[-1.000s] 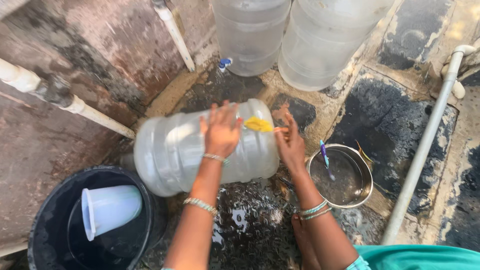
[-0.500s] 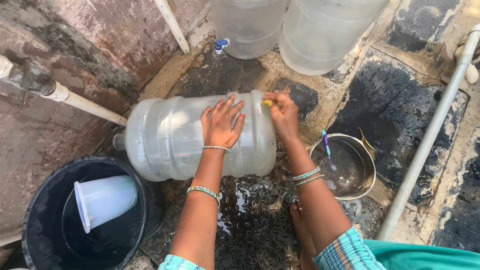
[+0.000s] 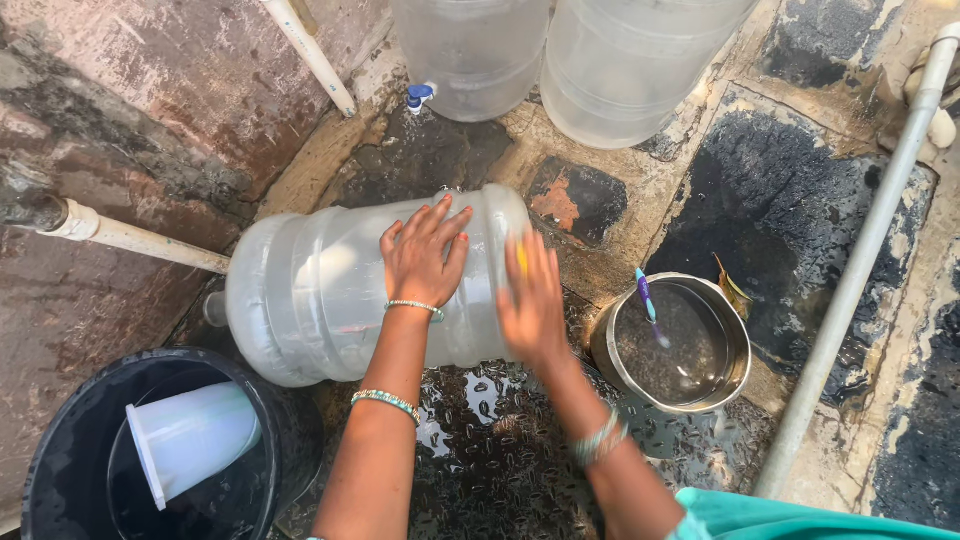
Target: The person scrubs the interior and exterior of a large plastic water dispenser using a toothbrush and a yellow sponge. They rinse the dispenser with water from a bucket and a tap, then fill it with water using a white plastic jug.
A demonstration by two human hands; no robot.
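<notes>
My right hand [image 3: 532,305] slid down the jug's base end since before, blurred, yellow scrubber [image 3: 521,258] under it, grip can't tell. Left hand [image 3: 422,256] flat, fingers spread, on clear jug [image 3: 320,290] lying mid-frame; steel bowl [image 3: 680,345] right.

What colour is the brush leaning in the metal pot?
The brush in the metal pot has a purple and blue handle, seen in the head view.

Clear jug [image 3: 330,290], black bucket [image 3: 60,440], steel-grey pot [image 3: 735,345]

Left hand [image 3: 422,255] flat on toppled water jug [image 3: 330,295] — right hand [image 3: 530,300] blurred
</notes>
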